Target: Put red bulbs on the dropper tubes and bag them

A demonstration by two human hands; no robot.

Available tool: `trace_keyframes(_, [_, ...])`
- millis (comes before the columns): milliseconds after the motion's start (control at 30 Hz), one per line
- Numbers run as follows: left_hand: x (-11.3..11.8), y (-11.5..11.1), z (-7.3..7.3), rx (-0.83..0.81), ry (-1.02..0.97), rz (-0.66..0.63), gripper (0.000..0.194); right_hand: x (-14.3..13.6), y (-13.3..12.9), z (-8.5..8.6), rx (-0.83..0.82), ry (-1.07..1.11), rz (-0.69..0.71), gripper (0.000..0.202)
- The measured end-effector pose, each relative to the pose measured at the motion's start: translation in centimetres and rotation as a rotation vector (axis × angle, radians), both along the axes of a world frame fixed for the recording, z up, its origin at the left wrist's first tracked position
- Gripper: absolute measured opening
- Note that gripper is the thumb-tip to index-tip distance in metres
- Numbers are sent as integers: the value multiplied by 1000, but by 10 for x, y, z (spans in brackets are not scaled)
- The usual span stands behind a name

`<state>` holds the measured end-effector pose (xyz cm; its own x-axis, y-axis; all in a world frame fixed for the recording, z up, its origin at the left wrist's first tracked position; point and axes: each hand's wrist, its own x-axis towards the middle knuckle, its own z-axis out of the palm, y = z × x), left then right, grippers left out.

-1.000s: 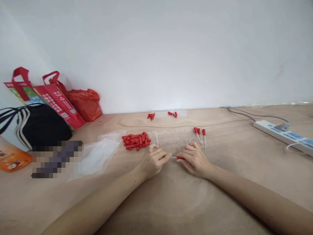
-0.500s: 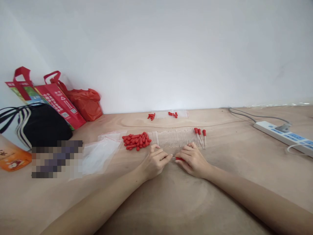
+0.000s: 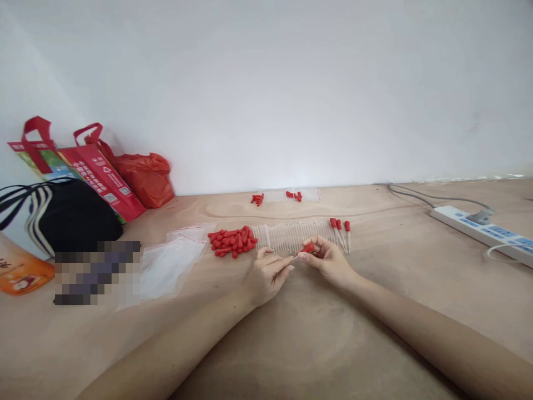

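Note:
Between my hands is a thin clear dropper tube with a red rubber bulb at its upper right end. My left hand pinches the tube. The fingers of my right hand close on the red bulb; how far the tube sits inside it is hidden. Just beyond lies a row of clear tubes, side by side. A heap of red rubber bulbs is left of the row. At its right end lie three droppers with red bulbs on their tubes.
Clear zip bags lie left of the heap. Farther back, a few small red bulbs rest on another clear bag. A white power strip with cables is at right. Red bags and a black bag stand at left.
My right hand has turned and lifted slightly, so the red bulb now tilts up and shows more plainly. My left hand stays nearly in place, its fingers still on the tube.

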<state>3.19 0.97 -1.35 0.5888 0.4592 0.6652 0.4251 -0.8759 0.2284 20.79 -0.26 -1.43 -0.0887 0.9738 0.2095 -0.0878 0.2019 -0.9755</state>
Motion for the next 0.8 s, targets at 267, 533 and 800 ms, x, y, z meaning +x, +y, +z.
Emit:
trace_keyframes(267, [-5,-1,2,-89,-4,80,37,75,46,28,-14,-418,-440,52])
trace_keyframes(533, [-6,2,0,-94,-3,136,31,110,77,10,-156,-1026,-683,24])
trace_keyframes(800, [-6,1,2,-94,24,130,23,109,77,-2,-122,-1087,-694,36])
